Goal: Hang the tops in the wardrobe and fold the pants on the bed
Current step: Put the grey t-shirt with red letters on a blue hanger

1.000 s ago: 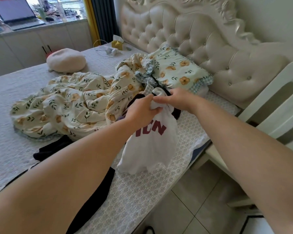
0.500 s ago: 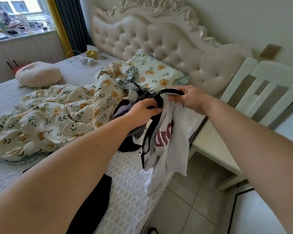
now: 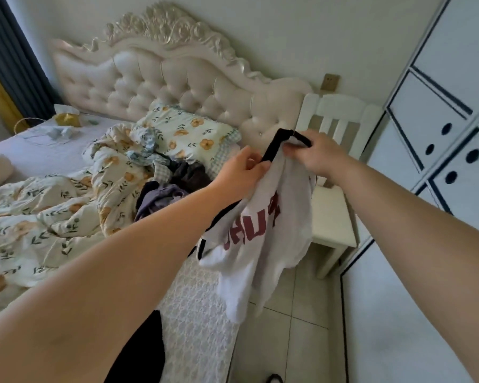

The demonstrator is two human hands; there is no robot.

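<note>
Since the earlier frame the white top [image 3: 263, 236] is lifted off the bed [image 3: 199, 313] and carried rightward. Its neckband [image 3: 271, 150] is pinched by the left hand [image 3: 241, 172] at centre frame and gripped by the right hand [image 3: 315, 156] just beside it. The white chair [image 3: 332, 217] behind is partly hidden by the hanging cloth. Dark clothes [image 3: 172, 186] are heaped left of the hands, against the floral quilt [image 3: 53, 217]; the wardrobe [image 3: 440, 128] fills the right edge.

- White top [image 3: 260, 230] has lifted off the bed [image 3: 199, 313] and now hangs past its 3 o'clock edge.
- Left hand [image 3: 241, 172] and right hand [image 3: 315, 156] have spread apart along its black collar [image 3: 274, 145].
</note>
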